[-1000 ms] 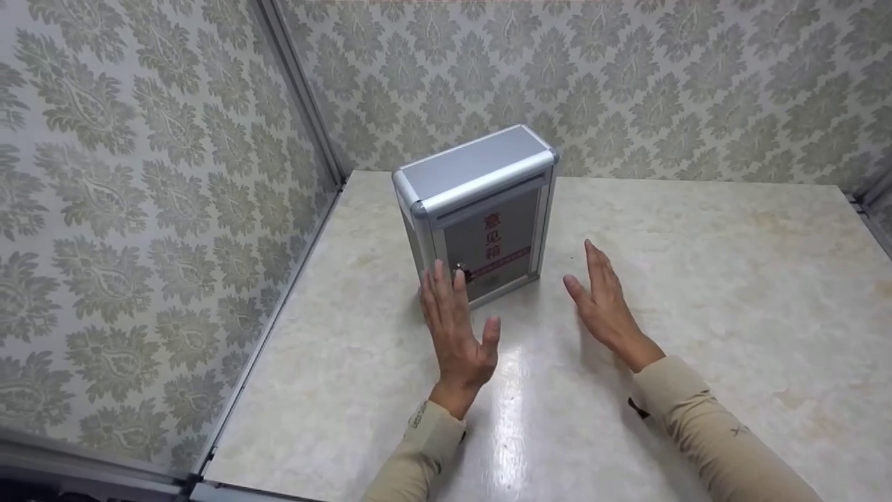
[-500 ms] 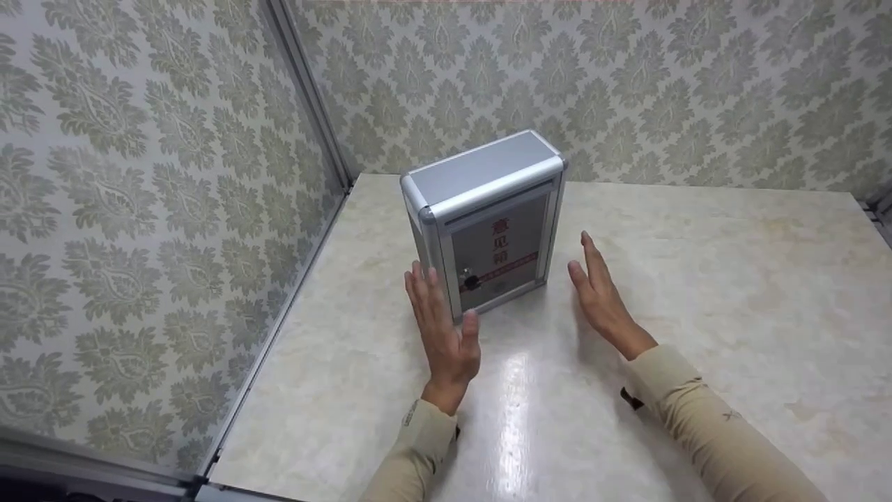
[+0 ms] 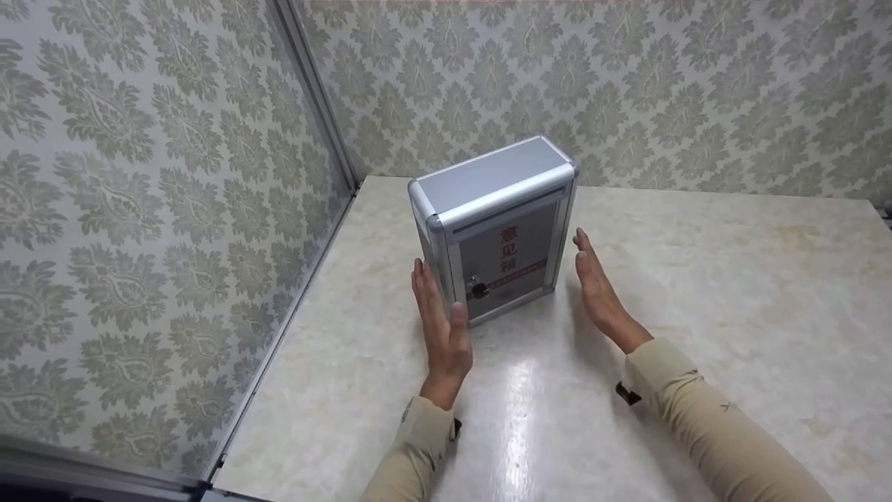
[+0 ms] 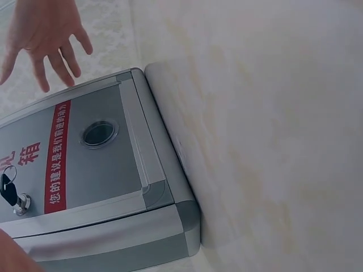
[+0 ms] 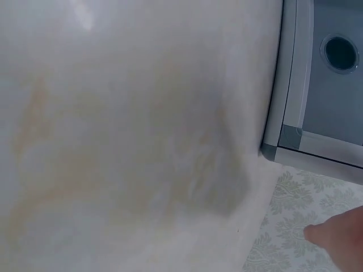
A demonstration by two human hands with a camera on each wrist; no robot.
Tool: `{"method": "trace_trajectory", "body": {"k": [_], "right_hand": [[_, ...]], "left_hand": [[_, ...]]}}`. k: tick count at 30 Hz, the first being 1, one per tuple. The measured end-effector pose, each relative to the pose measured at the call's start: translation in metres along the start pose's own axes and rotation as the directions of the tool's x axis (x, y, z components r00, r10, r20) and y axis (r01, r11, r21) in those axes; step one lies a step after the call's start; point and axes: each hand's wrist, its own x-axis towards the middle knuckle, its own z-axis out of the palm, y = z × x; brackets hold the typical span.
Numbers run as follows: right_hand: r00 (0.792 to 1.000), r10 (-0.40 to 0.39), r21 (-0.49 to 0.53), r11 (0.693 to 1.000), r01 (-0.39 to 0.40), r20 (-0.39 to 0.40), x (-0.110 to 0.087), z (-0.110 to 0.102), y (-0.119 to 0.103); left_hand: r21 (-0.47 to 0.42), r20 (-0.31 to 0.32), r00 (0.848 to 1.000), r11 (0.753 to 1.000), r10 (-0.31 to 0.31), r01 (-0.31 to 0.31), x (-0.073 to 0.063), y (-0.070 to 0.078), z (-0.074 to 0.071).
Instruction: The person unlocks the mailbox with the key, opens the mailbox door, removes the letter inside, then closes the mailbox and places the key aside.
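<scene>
A grey metal suggestion box (image 3: 498, 223) with silver rounded edges stands upright on the table, its front turned partly toward me. Red characters run down its door, and a key (image 4: 8, 190) with a ring sits in the lock at the door's left. My left hand (image 3: 442, 341), fingers straight, is held along the box's left side near the front corner. On the other side, my right hand (image 3: 599, 293) stands apart from the box with straight fingers, palm facing it. A round window (image 4: 98, 134) shows low on the door in the left wrist view.
The pale marbled table (image 3: 732, 314) extends far to the right. A patterned wall panel (image 3: 139, 244) rises at the left, and another patterned wall (image 3: 627, 90) stands behind the box. A metal rail (image 3: 317, 97) marks their corner.
The left hand has moved from in front of the box's left edge to beside it. The right hand has come closer to the right side. The view has shifted slightly.
</scene>
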Motion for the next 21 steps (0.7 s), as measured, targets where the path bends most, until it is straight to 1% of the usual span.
{"method": "trace_trajectory", "body": {"k": [5, 9, 14, 16, 18, 21], "right_hand": [[1.0, 0.021, 0.021, 1.0, -0.021, 0.012, 0.007, 0.001, 0.0], [0.999, 0.051, 0.044, 0.998, -0.052, 0.017, 0.012, 0.003, -0.003], [0.994, 0.094, 0.102, 0.99, -0.1, 0.057, 0.019, 0.005, -0.01], [0.992, 0.107, 0.126, 0.985, -0.115, 0.073, 0.02, 0.006, -0.018], [0.992, 0.1, 0.137, 0.985, -0.109, 0.073, 0.021, 0.008, -0.019], [0.995, 0.072, 0.136, 0.987, -0.082, 0.076, 0.018, 0.011, -0.033]], "left_hand": [[-0.017, 0.02, 0.999, 0.999, -0.035, 0.035, 0.003, -0.003, 0.002], [-0.062, 0.033, 0.998, 0.996, -0.055, 0.057, 0.005, -0.004, 0.004], [-0.121, 0.041, 0.997, 0.99, -0.069, 0.073, 0.009, -0.004, 0.004], [-0.135, 0.047, 0.996, 0.988, -0.072, 0.077, 0.01, -0.005, 0.005], [-0.151, 0.054, 0.996, 0.985, -0.072, 0.079, 0.01, -0.006, 0.005], [-0.163, 0.063, 0.995, 0.983, -0.078, 0.087, 0.01, -0.007, 0.005]]}}
